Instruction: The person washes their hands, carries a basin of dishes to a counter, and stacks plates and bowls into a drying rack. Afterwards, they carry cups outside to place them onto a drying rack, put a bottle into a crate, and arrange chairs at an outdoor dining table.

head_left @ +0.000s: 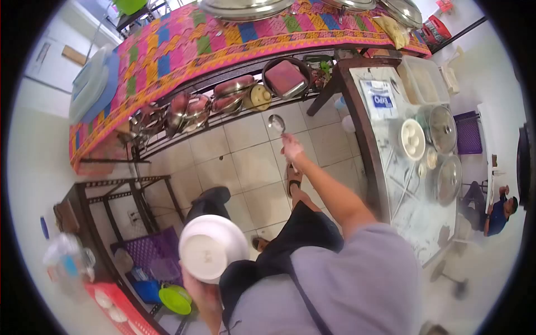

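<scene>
My left hand [200, 296] grips the rim side of a white bowl [204, 257], whose round underside faces up toward me, low at the left of my body. Most of those fingers are hidden behind it. Out in front, over the tiled floor, my right hand [291, 147] is closed around the handle of a metal serving spoon [276, 123]. The spoon's shiny head points away from me, toward the long table. Bowl and spoon are well apart.
A long table with a colourful striped cloth [184, 42] runs across the front, with steel pots [190, 109] on its lower rack. At right, a marble-topped table [393, 184] holds a white egg-shaped-filled bowl [412, 139] and glass lids [446, 178]. Another person [497, 215] sits far right.
</scene>
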A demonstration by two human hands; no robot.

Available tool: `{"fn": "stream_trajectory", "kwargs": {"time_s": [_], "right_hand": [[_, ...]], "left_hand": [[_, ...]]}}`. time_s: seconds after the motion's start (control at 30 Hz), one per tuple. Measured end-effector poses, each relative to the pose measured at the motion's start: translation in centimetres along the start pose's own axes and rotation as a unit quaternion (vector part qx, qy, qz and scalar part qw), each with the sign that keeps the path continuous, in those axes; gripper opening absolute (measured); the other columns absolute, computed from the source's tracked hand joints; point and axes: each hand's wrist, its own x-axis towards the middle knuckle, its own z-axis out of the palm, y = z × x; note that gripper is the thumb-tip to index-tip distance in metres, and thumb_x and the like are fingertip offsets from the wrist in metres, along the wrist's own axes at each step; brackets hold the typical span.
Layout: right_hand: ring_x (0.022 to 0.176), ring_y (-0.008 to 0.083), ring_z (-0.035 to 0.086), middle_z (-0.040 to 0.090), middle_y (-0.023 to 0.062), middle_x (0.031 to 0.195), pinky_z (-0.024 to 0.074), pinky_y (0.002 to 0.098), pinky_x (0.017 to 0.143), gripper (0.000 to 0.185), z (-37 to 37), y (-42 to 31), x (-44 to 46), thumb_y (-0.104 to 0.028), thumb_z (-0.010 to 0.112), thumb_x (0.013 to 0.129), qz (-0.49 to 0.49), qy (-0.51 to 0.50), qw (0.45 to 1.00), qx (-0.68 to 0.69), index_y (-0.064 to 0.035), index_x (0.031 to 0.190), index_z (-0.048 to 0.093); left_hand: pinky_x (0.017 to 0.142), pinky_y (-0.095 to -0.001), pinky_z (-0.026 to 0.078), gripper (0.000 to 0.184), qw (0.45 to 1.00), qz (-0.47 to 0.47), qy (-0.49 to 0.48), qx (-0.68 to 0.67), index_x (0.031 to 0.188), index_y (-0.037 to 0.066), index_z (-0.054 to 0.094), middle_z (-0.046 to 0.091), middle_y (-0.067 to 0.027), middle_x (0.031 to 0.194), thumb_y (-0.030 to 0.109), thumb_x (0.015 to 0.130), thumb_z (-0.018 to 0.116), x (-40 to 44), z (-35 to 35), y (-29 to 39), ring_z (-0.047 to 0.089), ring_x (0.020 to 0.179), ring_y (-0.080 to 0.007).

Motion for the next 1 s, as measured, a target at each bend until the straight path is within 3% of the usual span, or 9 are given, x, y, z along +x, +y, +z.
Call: {"fn": "stream_trajectory", "kwargs": {"time_s": [0.1, 0.13, 0.2, 0.23, 0.4, 0.57, 0.73, 0.83, 1.0], "right_hand": [[0.08, 0.0253, 0.066, 0.065, 0.0139, 0.082, 0.0537, 0.0373, 0.067, 0.035, -5.5, 4.2, 16.3, -0.021, 0.043, 0.095, -0.106, 0.181, 0.957, -0.202, -0.0106, 0.126, 0.054], [0.089, 0.0295, 0.065, 0.064, 0.0177, 0.094, 0.0523, 0.0388, 0.076, 0.038, -7.5, 3.9, 19.8, -0.017, 0.044, 0.092, -0.097, 0.155, 0.906, -0.381, -0.0096, 0.128, 0.051], [0.103, 0.0379, 0.061, 0.061, 0.0236, 0.109, 0.0486, 0.0433, 0.09, 0.046, -10.1, 2.6, 25.2, -0.014, 0.047, 0.09, -0.098, 0.237, 0.898, -0.358, -0.007, 0.135, 0.041], [0.107, 0.0422, 0.059, 0.059, 0.0257, 0.112, 0.0462, 0.0462, 0.095, 0.052, -10.9, 2.2, 27.5, -0.016, 0.049, 0.09, -0.102, 0.338, 0.924, -0.148, -0.0054, 0.139, 0.034], [0.114, 0.0443, 0.054, 0.056, 0.0233, 0.119, 0.0458, 0.0474, 0.097, 0.06, -17.3, 0.8, 39.8, -0.014, 0.052, 0.089, -0.017, 0.334, 0.914, -0.231, -0.0147, 0.143, 0.025], [0.123, 0.044, 0.049, 0.047, 0.0209, 0.135, 0.0468, 0.047, 0.097, 0.05, -23.5, 4.5, 52.8, -0.023, 0.052, 0.09, 0.075, 0.309, 0.907, -0.277, -0.0123, 0.137, 0.038], [0.12, 0.0413, 0.052, 0.057, 0.0177, 0.126, 0.0463, 0.0478, 0.096, 0.042, -26.2, 8.8, 58.8, -0.038, 0.045, 0.094, 0.025, 0.254, 0.917, -0.305, -0.0099, 0.126, 0.051], [0.117, 0.0388, 0.056, 0.063, 0.0191, 0.117, 0.0465, 0.0459, 0.095, 0.048, -24.3, 8.7, 57.4, -0.045, 0.047, 0.094, -0.026, 0.463, 0.776, -0.427, -0.0087, 0.125, 0.053], [0.11, 0.0345, 0.061, 0.063, 0.0235, 0.118, 0.0462, 0.042, 0.095, 0.079, -19.9, 5.8, 53.5, -0.067, 0.065, 0.074, -0.079, 0.288, 0.94, -0.164, 0.0009, 0.115, 0.06]], "left_hand": [[0.103, -0.0444, 0.044, 0.049, 0.997, -0.081, -0.007, -0.013, 0.133, 0.0, 0.049, 0.057, -0.0146, 0.131, 0.036, 0.105, 0.032, 7.8, 6.0, -6.0, 0.057, 0.117, -0.029], [0.104, -0.0444, 0.044, 0.049, 0.995, -0.101, -0.019, -0.015, 0.133, -0.001, 0.049, 0.057, -0.0151, 0.131, 0.035, 0.105, 0.032, 10.2, 7.8, -7.6, 0.057, 0.118, -0.0292], [0.106, -0.0448, 0.042, 0.049, 0.991, -0.135, -0.003, -0.013, 0.132, -0.002, 0.049, 0.056, -0.0161, 0.132, 0.034, 0.106, 0.029, 15.4, 10.9, -11.0, 0.055, 0.12, -0.0296], [0.106, -0.0448, 0.042, 0.049, 0.991, -0.136, 0.002, -0.009, 0.132, -0.002, 0.049, 0.056, -0.0161, 0.132, 0.034, 0.106, 0.029, 17.4, 12.1, -12.2, 0.055, 0.12, -0.0296], [0.106, -0.0429, 0.042, 0.049, 0.988, -0.147, -0.044, 0.022, 0.134, -0.001, 0.047, 0.053, -0.0144, 0.136, 0.034, 0.106, 0.027, 28.6, 20.5, -17.8, 0.053, 0.123, -0.028], [0.104, -0.0409, 0.045, 0.046, 0.983, -0.154, -0.09, 0.053, 0.134, 0.0, 0.048, 0.055, -0.0122, 0.133, 0.033, 0.105, 0.031, 41.0, 22.8, -24.0, 0.054, 0.121, -0.0258], [0.102, -0.0406, 0.046, 0.044, 0.984, -0.126, -0.105, 0.071, 0.133, 0.0, 0.048, 0.055, -0.0123, 0.133, 0.03, 0.105, 0.035, 50.9, 23.9, -29.2, 0.055, 0.12, -0.0263], [0.103, -0.0415, 0.045, 0.043, 0.985, -0.126, -0.097, 0.073, 0.134, 0.0, 0.047, 0.055, -0.0129, 0.134, 0.029, 0.104, 0.036, 54.5, 24.0, -30.4, 0.055, 0.12, -0.0266], [0.105, -0.0427, 0.043, 0.044, 0.973, -0.116, -0.19, 0.06, 0.137, 0.0, 0.044, 0.053, -0.0136, 0.135, 0.027, 0.103, 0.038, 59.5, 25.7, -31.1, 0.053, 0.123, -0.0274]]}}
